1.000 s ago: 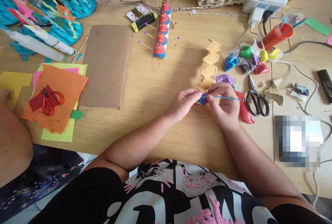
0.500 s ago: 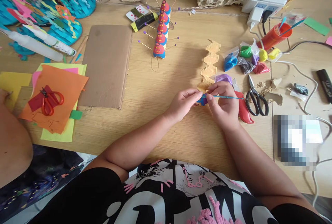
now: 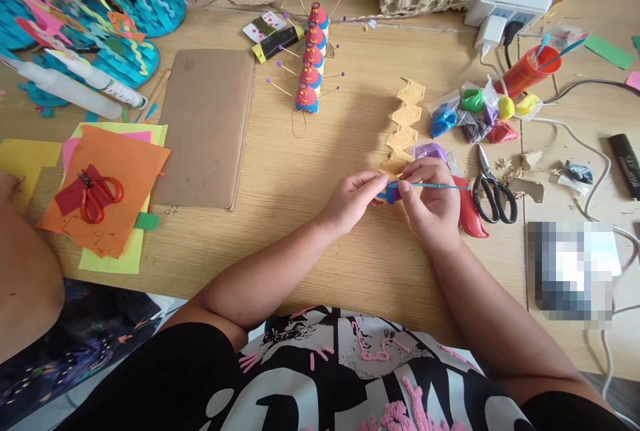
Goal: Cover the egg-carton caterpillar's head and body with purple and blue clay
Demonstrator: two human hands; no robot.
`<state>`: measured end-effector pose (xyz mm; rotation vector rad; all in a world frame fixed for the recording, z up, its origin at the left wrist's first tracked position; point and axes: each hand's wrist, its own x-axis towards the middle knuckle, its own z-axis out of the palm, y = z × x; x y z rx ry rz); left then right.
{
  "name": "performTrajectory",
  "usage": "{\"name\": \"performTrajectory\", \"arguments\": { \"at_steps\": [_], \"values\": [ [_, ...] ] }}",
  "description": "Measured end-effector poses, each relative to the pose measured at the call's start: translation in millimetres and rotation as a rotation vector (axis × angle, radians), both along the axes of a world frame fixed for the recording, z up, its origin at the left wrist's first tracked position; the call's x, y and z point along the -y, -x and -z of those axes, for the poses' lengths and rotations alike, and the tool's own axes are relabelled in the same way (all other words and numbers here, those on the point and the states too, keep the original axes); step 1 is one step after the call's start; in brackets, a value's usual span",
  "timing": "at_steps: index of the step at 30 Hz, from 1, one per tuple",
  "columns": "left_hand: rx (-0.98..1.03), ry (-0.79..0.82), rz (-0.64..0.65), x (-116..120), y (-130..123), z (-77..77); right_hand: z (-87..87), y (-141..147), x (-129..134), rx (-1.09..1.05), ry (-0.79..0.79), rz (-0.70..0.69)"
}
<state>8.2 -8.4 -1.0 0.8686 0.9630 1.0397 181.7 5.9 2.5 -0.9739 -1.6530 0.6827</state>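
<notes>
A yellow-painted egg-carton strip [image 3: 406, 114] lies lengthwise away from me, its near end between my hands. Blue and purple clay [image 3: 393, 192] covers that end. With thumb and fingers my left hand [image 3: 353, 201] pinches the clay-covered end from the left. My right hand [image 3: 431, 201] is closed on a thin blue modelling tool [image 3: 445, 186], whose shaft points right and whose other end meets the clay. The fingers partly hide the clay. Just beyond my right hand sits a bag of purple clay [image 3: 430, 151], and a red packet [image 3: 471, 210] lies beside it.
Black scissors [image 3: 493, 191] lie right of my hand, with bagged clay [image 3: 444, 118] and a red cup [image 3: 531, 70] beyond. A finished clay caterpillar [image 3: 311, 58] and cardboard sheet [image 3: 205, 128] are to the left. Another person's arm [image 3: 27, 271] rests near coloured paper [image 3: 120, 158].
My hands stay in nearly the same place. The modelling tool and the clay between my fingers have shifted very slightly.
</notes>
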Motion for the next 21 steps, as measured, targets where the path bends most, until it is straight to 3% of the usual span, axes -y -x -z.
{"name": "performTrajectory", "arguments": {
  "at_steps": [21],
  "values": [
    [-0.029, -0.017, 0.025, 1.1, 0.9, -2.8, -1.9, 0.8, 1.4, -0.052, 0.004, 0.013]
  ]
}}
